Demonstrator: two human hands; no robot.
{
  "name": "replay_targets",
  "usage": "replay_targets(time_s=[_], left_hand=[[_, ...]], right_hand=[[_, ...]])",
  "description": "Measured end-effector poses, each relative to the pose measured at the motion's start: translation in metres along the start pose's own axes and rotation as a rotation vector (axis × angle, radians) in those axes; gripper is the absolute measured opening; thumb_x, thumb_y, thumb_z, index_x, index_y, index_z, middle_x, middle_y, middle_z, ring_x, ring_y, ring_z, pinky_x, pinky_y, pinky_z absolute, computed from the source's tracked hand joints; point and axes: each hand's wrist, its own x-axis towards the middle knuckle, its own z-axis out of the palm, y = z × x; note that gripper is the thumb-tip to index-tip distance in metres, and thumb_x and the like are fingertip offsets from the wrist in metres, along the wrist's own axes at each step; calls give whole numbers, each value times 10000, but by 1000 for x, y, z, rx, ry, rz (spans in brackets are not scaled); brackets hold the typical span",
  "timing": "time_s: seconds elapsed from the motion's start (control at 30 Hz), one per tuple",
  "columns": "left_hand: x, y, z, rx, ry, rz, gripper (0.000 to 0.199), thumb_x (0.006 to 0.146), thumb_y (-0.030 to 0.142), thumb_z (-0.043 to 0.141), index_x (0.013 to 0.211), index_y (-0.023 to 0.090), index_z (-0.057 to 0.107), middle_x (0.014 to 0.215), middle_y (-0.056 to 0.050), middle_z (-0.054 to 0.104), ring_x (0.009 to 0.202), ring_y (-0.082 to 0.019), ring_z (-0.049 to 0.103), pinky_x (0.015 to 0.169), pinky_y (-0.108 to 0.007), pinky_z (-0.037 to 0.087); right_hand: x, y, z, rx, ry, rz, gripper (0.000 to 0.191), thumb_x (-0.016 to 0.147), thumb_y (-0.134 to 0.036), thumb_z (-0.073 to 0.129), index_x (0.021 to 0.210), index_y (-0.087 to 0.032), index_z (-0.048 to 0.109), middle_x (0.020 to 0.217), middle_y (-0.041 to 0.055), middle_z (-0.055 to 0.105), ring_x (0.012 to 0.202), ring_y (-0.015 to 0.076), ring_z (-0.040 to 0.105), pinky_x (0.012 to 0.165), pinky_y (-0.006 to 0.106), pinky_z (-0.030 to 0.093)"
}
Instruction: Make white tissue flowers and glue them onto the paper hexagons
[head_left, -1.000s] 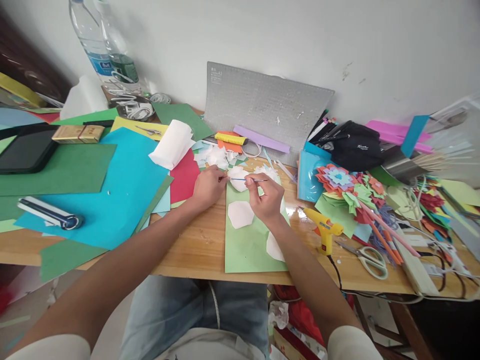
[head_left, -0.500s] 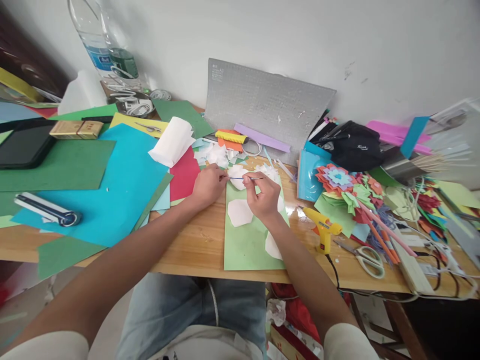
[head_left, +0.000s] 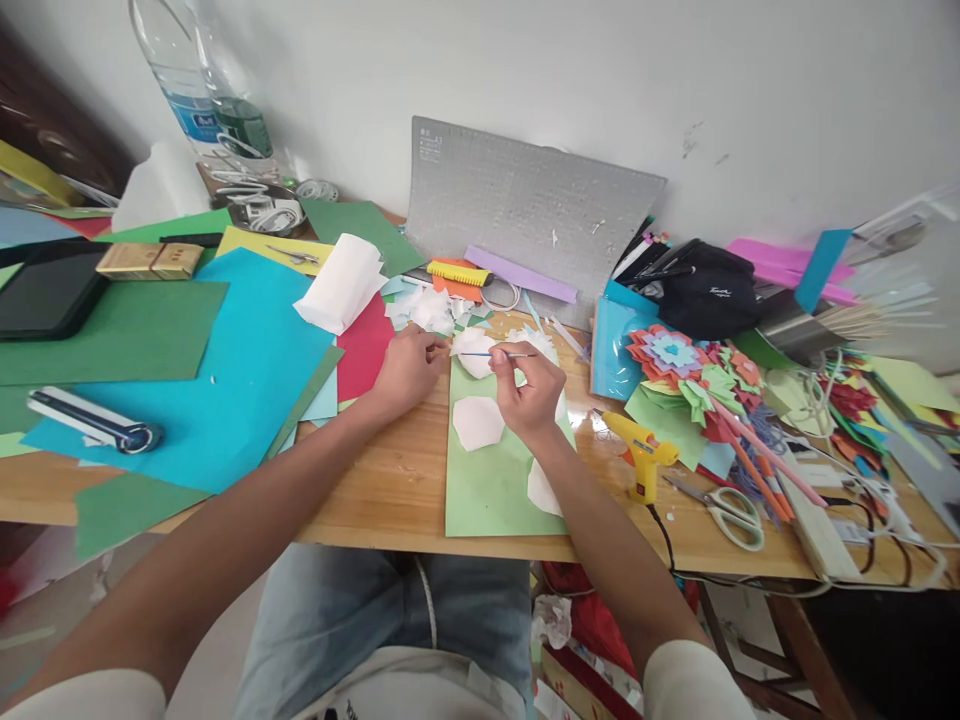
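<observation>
My right hand (head_left: 529, 388) pinches a thin dark stick (head_left: 480, 354) that points left over a white paper piece (head_left: 475, 366) at the top of the light green sheet (head_left: 487, 500). My left hand (head_left: 409, 368) is beside that sheet's upper left edge, its fingers curled together near the stick's tip; whatever they hold is too small to make out. Another white piece (head_left: 478, 423) lies on the green sheet below my hands, and one more (head_left: 543, 488) is partly covered by my right forearm.
White scraps (head_left: 429, 308) lie behind my hands, before a grey cutting mat (head_left: 525, 205) leaning on the wall. At right are a yellow glue gun (head_left: 643, 452), scissors (head_left: 731, 515) and paper flowers (head_left: 675, 355). A stapler (head_left: 94, 420) rests on blue paper (head_left: 247, 370) at left.
My left hand has shifted slightly left, away from the stick's tip. My right hand has moved slightly right relative to the green sheet, still holding the stick. The view has shifted a little.
</observation>
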Motion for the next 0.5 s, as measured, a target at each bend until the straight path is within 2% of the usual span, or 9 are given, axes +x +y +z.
replay_targets(time_s=[0.3, 0.5], left_hand=[[-2, 2, -2, -54, 7, 13, 155, 806, 232, 587, 872, 161, 708, 865, -53, 609, 680, -133, 542, 655, -269, 466], [-3, 1, -2, -71, 19, 32, 146, 828, 241, 569, 848, 162, 690, 843, -51, 606, 700, -144, 544, 650, -274, 455]], right_hand=[[0, 1, 1, 12, -4, 25, 215, 957, -279, 502, 807, -212, 640, 780, 50, 725, 713, 166, 682, 672, 301, 531], [1, -1, -3, -15, 54, 28, 221, 955, -281, 507, 802, -209, 649, 720, 39, 707, 686, 168, 671, 654, 305, 523]])
